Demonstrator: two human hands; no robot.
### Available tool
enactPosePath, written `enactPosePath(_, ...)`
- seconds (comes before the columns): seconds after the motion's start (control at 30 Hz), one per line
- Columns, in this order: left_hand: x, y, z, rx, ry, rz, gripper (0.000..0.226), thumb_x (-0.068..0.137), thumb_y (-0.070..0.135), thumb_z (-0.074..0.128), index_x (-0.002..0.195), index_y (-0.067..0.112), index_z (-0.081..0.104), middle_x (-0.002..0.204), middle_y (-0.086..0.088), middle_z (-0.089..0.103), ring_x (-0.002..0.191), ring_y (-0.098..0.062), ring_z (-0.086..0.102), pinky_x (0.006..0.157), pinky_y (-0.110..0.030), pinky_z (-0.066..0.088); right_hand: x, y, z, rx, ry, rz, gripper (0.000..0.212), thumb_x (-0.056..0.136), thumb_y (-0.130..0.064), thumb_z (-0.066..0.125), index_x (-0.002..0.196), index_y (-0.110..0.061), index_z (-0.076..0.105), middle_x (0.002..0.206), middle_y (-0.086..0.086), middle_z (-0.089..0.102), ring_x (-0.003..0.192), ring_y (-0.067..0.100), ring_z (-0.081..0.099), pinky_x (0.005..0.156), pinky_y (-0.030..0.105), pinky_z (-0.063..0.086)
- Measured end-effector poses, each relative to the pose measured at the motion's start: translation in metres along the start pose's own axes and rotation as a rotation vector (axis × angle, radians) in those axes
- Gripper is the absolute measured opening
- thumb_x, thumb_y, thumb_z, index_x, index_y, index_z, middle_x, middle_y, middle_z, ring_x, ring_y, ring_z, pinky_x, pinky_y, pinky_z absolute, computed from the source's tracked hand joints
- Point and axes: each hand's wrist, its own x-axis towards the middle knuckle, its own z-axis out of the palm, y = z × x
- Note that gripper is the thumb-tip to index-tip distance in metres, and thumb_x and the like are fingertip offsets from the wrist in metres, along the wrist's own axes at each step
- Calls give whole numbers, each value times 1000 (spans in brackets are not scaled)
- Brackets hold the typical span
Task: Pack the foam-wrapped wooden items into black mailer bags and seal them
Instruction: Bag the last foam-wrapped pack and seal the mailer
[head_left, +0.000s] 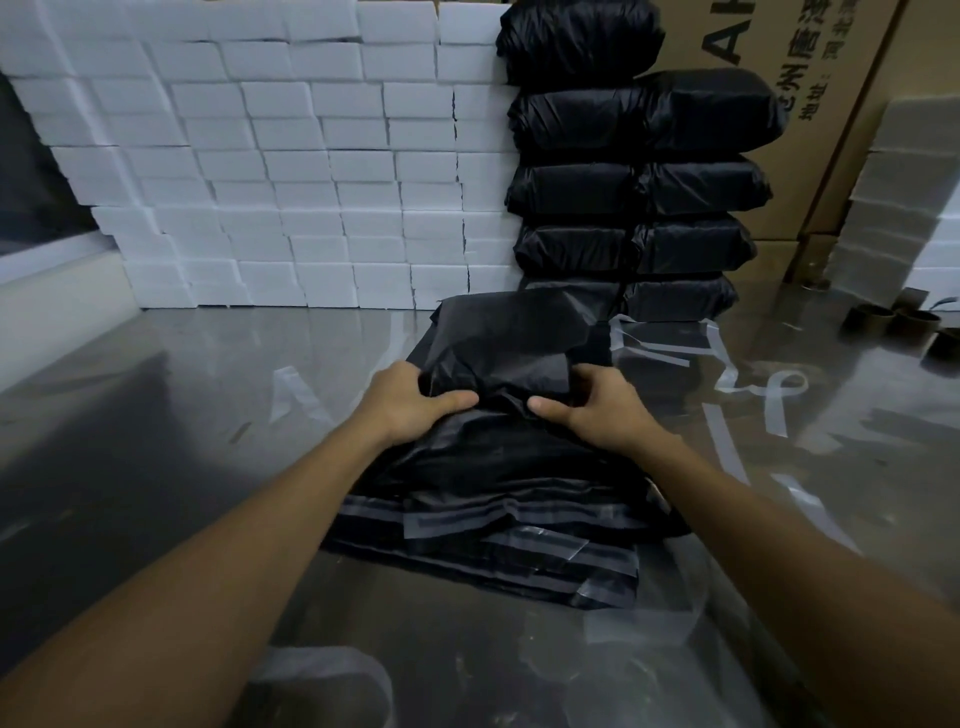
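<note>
Both forearms reach forward over the glossy surface (156, 395). The left hand (410, 402) and right hand (597, 405) face each other, each grip pinching the crumpled black mailer bag (509, 338), thumbs pointing inward on top, fingers tucked into its folds. The bag sits on a pile of flat black mailer bags (483, 525), before stacked sealed black parcels (634, 192) and white foam blocks (291, 166).
</note>
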Motion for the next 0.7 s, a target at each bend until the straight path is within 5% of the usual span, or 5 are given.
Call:
enactPosePath(0.1, 2, -13, 0, 82, 74, 85, 39, 75, 31, 84, 57, 12, 55, 53, 7, 52, 52, -9, 48, 46, -18, 34, -2, 4, 2, -94, 68, -35, 49, 78, -32, 86, 120, -17, 66, 116, 0, 71, 113, 19, 63, 99, 33, 49)
enactPosePath(0.27, 1, -16, -33, 90, -269, 0, 40, 76, 40, 80, 54, 12, 62, 47, 6, 55, 46, -10, 51, 49, -20, 38, -6, 10, -18, -132, -62, -55, 41, 71, -48, 86, 103, -29, 70, 98, -6, 73, 95, 12, 69, 83, 28, 56)
enactPosePath(0.43, 30, 17, -35, -126, 25, 43, 61, 80, 67, 57, 105, 11, 60, 110, -9, 64, 95, -25, 61, 74, -37, 45, 21, -10, -23, 163, 86, -136, 47, 81, -57, 71, 110, -20, 70, 109, -3, 71, 108, 16, 65, 100, 39, 50)
enactPosePath(0.57, 73, 36, -23, -125, 56, 50, 78, 83, 58, 64, 146, 22, 34, 152, -4, 36, 136, -26, 39, 96, -32, 34, 53, -30, -16, -182, 195, -254, 57, 86, -48, 73, 132, -21, 54, 132, 1, 53, 120, 14, 53, 96, 25, 39)
enactPosePath(0.7, 98, 35, -1, -403, -82, -69, 86, 83, 42, 72, 152, 21, 24, 150, -6, 38, 129, -27, 48, 104, -38, 41, 85, -39, -17, -205, 114, -206, 70, 85, -53, 71, 142, -22, 46, 144, 3, 50, 132, 21, 47, 96, 25, 34)
